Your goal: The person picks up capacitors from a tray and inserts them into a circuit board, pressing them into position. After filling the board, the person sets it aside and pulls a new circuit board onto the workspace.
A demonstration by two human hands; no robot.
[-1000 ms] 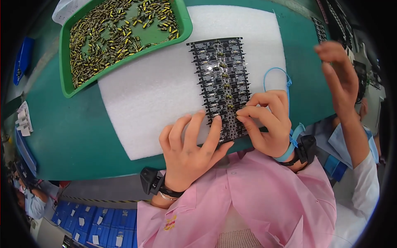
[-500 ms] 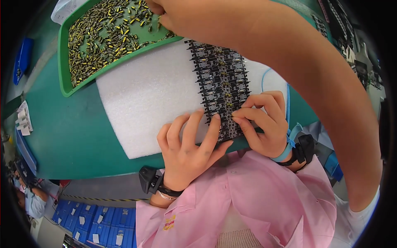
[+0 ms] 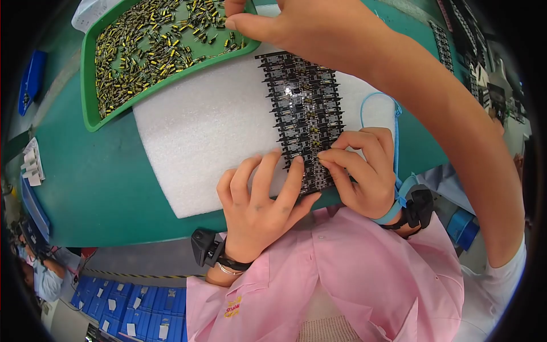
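Observation:
A black circuit board panel (image 3: 296, 102), made of repeated small units, lies lengthwise on a white foam sheet (image 3: 199, 131). Small black-and-yellow parts stand along its middle. My left hand (image 3: 259, 202) rests with fingers spread over the foam and the panel's near left side; its index fingertip touches the panel and the thumb lies along the near edge. Above the panel's near right part, my right hand (image 3: 364, 168) pinches thumb and index finger together. Whatever is between those fingertips is too small to make out.
Another person's bare arm (image 3: 421, 80) crosses from the right over the panel's far end, its hand at a green tray (image 3: 88, 100) of loose black-and-yellow leaded parts. A blue coiled cord (image 3: 397, 142) runs beside my right wrist. Blue bins (image 3: 142, 308) stand low left.
The other person's arm has shifted slightly away from the panel, with its hand moving right along the tray. My right fingertips have barely moved; my left hand stays in place.

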